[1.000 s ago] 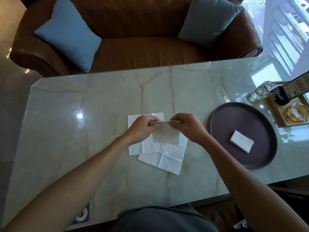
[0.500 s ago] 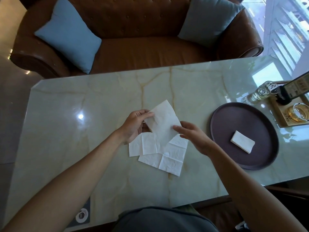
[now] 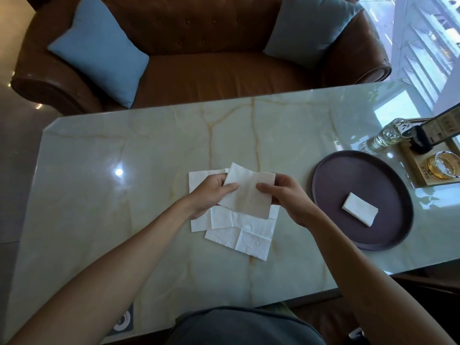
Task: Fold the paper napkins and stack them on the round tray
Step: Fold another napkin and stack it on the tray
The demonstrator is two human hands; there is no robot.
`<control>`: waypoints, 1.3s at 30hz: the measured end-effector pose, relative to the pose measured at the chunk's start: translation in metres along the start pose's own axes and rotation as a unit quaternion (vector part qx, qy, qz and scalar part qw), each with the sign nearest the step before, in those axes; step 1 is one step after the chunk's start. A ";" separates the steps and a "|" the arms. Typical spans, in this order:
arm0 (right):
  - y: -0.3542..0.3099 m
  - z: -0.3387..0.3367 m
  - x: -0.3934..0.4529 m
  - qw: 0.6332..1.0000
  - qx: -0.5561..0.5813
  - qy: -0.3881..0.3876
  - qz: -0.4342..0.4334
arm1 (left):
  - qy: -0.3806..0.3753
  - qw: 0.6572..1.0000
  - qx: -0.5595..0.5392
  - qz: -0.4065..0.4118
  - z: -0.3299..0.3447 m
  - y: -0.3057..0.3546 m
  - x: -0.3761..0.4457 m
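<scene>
Marble tabletop (image 3: 124, 220): one folded white napkin (image 3: 360, 208) on dark round tray (image 3: 328, 185) at right; both hands (image 3: 211, 192) (image 3: 286, 195) pinch a half-folded white paper napkin (image 3: 245, 192) at centre; unfolded napkins (image 3: 244, 232) remain beneath.

We see daylight entering from the bright, washed-out window (image 3: 428, 46) at upper right, mirrored as a pale patch on the glossy pale-green marble table (image 3: 124, 220). A small round glare spot sits at left. Straight edges bow outward; details look soft.
</scene>
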State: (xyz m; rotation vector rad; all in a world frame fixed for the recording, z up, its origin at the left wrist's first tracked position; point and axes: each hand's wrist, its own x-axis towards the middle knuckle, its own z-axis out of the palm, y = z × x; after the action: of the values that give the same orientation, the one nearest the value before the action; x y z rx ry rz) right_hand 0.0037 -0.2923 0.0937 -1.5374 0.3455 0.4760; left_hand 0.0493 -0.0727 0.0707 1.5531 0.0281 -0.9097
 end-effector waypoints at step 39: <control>-0.005 -0.077 -0.003 0.961 -0.267 0.035 -0.065 | -0.029 0.984 0.163 0.060 0.063 0.059 0.052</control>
State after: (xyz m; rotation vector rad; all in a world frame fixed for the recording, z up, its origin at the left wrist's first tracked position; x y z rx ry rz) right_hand 0.0103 -0.3691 0.0985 -2.0926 0.1708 0.4308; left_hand 0.0822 -0.1644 0.0960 1.8086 -0.2653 -0.8939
